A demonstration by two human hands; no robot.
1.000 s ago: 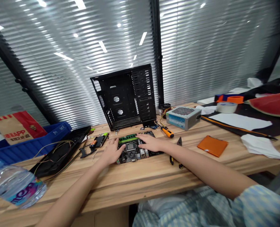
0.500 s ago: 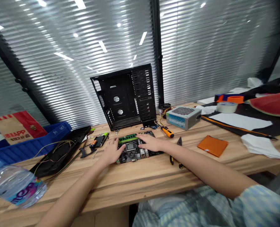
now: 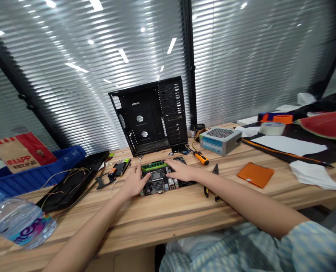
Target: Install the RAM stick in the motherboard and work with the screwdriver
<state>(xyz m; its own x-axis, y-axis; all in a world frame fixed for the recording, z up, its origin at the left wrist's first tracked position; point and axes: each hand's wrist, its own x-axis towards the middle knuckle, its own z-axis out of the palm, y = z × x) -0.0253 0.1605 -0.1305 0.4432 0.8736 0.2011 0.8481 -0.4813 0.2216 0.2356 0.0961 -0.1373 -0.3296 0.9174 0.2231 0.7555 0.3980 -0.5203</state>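
A dark motherboard lies flat on the wooden table in front of me, its square processor socket facing up. Along its far side runs a green memory stick. At the board's left edge rests my left hand, fingers stretched forward and thumb apart, reaching over the board. My right hand lies over the right part of the board, fingers extended toward the memory stick's right end and thumb spread near the socket. Both hands touch the board; the undersides of the fingertips are hidden.
Behind the board stands an open black computer case. To the right are a power supply, an orange screwdriver, pliers under my forearm and an orange pouch. Leftward are a water bottle, a blue bin and a black panel.
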